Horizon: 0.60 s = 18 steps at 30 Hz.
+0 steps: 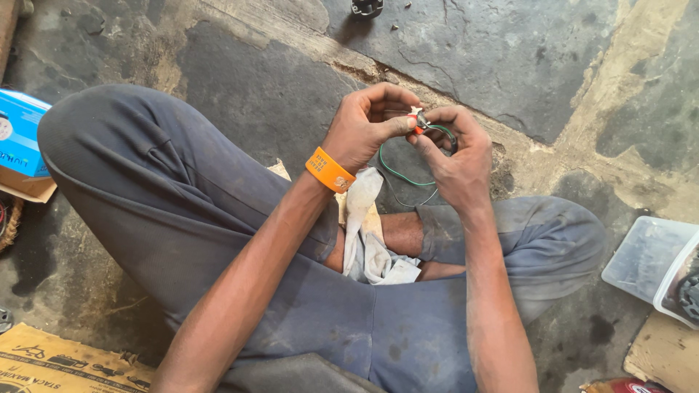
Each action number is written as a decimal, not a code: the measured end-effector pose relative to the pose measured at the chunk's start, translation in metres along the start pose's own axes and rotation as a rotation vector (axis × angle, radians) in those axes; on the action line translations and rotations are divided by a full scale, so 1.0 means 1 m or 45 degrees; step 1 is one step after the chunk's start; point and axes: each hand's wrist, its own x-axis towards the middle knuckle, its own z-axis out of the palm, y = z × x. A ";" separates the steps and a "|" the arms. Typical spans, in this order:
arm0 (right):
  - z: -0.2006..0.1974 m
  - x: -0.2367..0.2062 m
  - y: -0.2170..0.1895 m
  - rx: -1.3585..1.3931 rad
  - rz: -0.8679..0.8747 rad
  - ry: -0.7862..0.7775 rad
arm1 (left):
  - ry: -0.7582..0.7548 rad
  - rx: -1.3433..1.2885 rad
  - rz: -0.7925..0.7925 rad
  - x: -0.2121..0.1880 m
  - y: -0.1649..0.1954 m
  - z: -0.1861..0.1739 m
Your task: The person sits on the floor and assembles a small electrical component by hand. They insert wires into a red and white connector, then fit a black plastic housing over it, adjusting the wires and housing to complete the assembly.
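Much of the cracked stone floor (510, 58) ahead of the crossed legs is free; a blue box (20, 135) and cardboard (58, 360) lie at the left edge. One clear plastic container (644, 258) sits at the right edge, its content not visible. A white cloth (364, 233) lies on the lap. Above it, the left hand (364, 127) and the right hand (455, 156) both pinch a small red-and-white part (417, 118) with thin green wires (400, 171) hanging down.
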 end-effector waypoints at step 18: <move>-0.002 0.002 -0.005 0.064 0.030 -0.012 | -0.014 0.001 0.053 0.000 -0.002 -0.001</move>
